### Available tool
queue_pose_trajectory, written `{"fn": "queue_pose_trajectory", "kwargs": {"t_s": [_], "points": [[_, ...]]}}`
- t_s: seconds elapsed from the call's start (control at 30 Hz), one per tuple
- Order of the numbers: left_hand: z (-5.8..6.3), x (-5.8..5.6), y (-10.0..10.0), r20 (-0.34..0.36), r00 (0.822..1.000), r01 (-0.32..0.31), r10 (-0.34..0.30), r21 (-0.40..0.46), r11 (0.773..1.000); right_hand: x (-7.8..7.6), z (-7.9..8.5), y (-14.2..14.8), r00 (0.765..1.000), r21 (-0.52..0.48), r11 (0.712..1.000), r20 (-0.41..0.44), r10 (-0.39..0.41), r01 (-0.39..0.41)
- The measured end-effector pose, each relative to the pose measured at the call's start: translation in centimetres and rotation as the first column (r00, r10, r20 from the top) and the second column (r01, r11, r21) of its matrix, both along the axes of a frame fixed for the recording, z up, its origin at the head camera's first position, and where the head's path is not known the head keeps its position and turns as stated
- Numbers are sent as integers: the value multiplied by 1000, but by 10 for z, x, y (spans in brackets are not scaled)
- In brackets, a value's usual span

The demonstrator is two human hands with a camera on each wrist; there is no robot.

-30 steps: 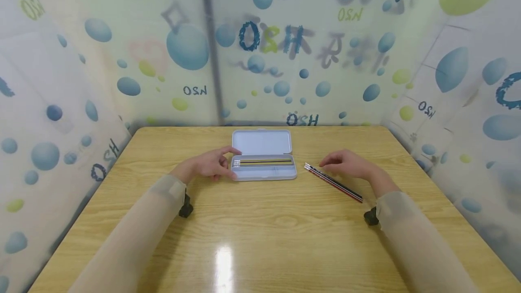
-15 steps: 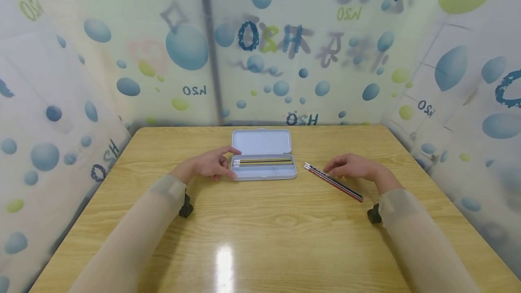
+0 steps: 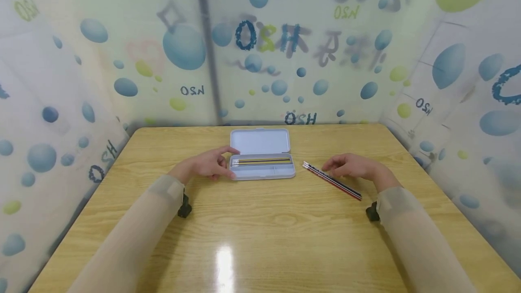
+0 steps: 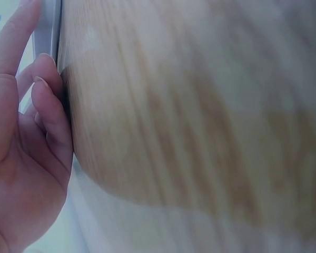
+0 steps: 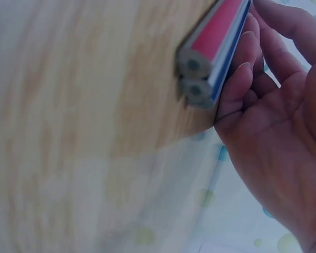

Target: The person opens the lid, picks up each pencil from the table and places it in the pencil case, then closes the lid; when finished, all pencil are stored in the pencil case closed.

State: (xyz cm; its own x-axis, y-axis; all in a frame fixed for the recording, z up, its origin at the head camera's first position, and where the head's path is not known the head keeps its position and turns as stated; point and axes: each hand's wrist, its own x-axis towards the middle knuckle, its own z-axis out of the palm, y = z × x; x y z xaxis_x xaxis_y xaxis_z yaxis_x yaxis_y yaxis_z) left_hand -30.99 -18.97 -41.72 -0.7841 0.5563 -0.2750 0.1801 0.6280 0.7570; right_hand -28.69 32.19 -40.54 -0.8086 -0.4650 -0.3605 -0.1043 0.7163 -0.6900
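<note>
An open white pencil case (image 3: 262,177) lies near the back of the table, lid hinged back. Yellow-and-black striped pencils (image 3: 262,162) lie in its rear compartment. My left hand (image 3: 209,163) holds the case's left end, index finger at the hinge side and thumb at the front corner. To the right of the case, a small bundle of dark and red striped pencils (image 3: 332,181) lies slantwise on the table. My right hand (image 3: 353,166) is at the bundle's far side, fingers loosely bent. In the right wrist view, flat unsharpened pencil ends (image 5: 196,66) show beside the fingers.
The wood-grain table (image 3: 260,234) reaches back to a patterned curtain (image 3: 260,80), with more curtain on both sides. A bright light reflection lies on the tabletop near the front. The front part of the case is divided by a short partition.
My right hand has shifted slightly to the right, closer along the loose pencils. The left hand and pencil case stay in place; the head view has turned slightly.
</note>
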Motion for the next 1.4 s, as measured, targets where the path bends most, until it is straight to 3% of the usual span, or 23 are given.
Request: {"fn": "queue_pose_trajectory", "kwargs": {"t_s": [0.47, 0.67, 1.4], "points": [[3, 2, 1, -1, 1000, -5, 5, -3, 1000, 1, -1, 0, 999, -21, 1000, -52, 10, -11], [-1, 1, 0, 1, 1000, 3, -3, 9, 1000, 4, 1, -2, 994, -14, 1000, -114, -6, 4], [2, 3, 0, -2, 1000, 7, -7, 7, 1000, 2, -1, 0, 978, 13, 999, -205, -40, 43]]}}
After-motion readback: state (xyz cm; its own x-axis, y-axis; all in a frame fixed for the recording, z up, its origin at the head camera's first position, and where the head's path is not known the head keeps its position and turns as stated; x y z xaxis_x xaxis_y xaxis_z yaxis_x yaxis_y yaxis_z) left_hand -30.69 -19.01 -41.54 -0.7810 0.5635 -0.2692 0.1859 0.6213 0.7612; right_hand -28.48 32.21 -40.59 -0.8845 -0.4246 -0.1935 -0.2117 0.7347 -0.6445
